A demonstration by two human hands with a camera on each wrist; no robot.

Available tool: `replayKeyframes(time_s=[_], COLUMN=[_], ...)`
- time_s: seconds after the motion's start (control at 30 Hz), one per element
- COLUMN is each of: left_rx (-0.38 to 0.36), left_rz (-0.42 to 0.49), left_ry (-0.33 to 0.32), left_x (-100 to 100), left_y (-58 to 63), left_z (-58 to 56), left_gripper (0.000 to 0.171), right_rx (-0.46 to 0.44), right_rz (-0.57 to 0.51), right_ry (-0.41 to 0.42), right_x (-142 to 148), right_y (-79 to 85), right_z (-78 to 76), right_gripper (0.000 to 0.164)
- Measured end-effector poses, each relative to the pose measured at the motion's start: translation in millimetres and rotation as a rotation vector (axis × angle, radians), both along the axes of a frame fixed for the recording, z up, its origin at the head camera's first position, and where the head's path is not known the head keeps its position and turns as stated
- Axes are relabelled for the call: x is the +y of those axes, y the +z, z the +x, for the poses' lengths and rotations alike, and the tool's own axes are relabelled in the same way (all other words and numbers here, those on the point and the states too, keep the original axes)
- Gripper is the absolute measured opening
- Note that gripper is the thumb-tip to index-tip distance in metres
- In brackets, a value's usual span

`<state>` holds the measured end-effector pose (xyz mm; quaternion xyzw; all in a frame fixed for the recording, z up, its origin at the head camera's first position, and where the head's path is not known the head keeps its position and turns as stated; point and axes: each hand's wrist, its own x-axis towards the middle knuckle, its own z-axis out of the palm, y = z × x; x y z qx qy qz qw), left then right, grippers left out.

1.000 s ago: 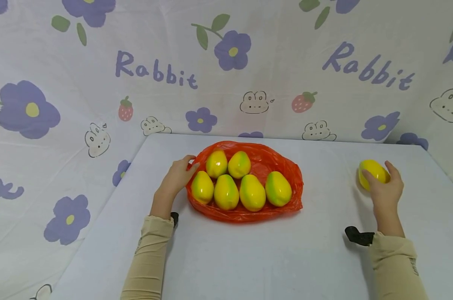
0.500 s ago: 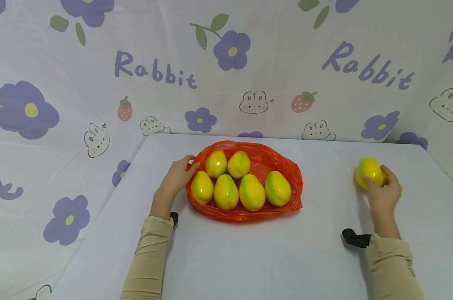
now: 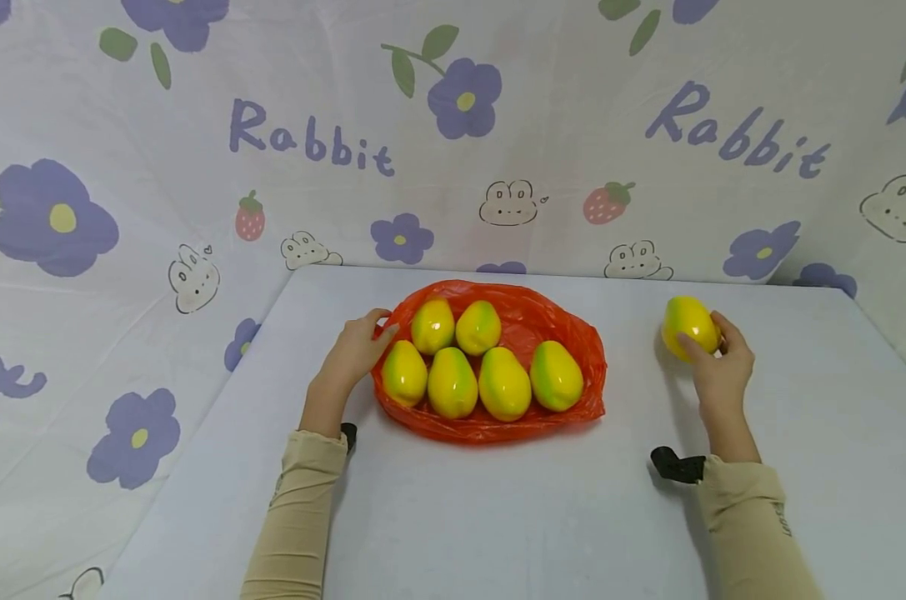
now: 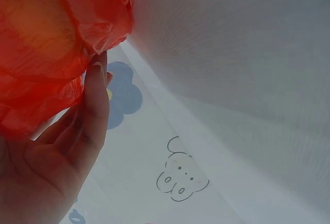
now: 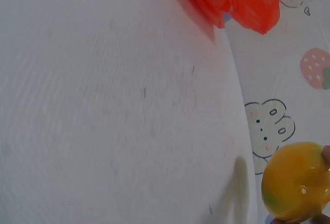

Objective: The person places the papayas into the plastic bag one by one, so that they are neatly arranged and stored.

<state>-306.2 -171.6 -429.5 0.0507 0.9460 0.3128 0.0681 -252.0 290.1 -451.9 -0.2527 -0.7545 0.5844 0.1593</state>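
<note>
A red plastic bag (image 3: 528, 333), rolled open, lies on the table with several glossy yellow-green mangoes (image 3: 505, 385) in it. My left hand (image 3: 351, 354) holds the bag's left rim; in the left wrist view its fingers (image 4: 95, 95) lie along the outside of the red plastic. Off to the right of the bag, my right hand (image 3: 725, 371) grips one more mango (image 3: 688, 327) between thumb and fingers. That mango (image 5: 294, 183) shows at the lower right in the right wrist view, its shadow apart from it on the table.
The white-covered table (image 3: 528, 517) ends at a printed cloth backdrop (image 3: 558, 125) with flowers and rabbits. A black wrist-camera piece (image 3: 676, 465) sticks out by the right sleeve, and another (image 3: 349, 435) by the left.
My right hand has lifted the mango and carried it left toward the bag. The left hand has stayed at the bag's rim, and the mangoes in the bag have not moved.
</note>
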Motion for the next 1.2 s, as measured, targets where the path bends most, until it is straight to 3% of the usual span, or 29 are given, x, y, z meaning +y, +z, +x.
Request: replayKeyframes(time_s=[0.6, 0.9, 1.2], left_rx=[-0.015, -0.012, -0.018], left_rz=[-0.002, -0.006, -0.004], left_ry=[0.008, 0.003, 0.007], left_x=[1.6, 1.4, 2.1], left_y=[0.1, 0.9, -0.7], left_z=[0.2, -0.3, -0.6], left_gripper=[0.050, 0.050, 0.050], right_rx=[0.073, 0.099, 0.072], right_rz=[0.086, 0.056, 0.027], right_ry=[0.189, 0.290, 0.355], right_x=[-73.2, -105.8, -133.9], right_y=[13.9, 27.4, 30.3], right_z=[-16.6, -19.8, -23.5], right_gripper=[0.062, 0.062, 0.062])
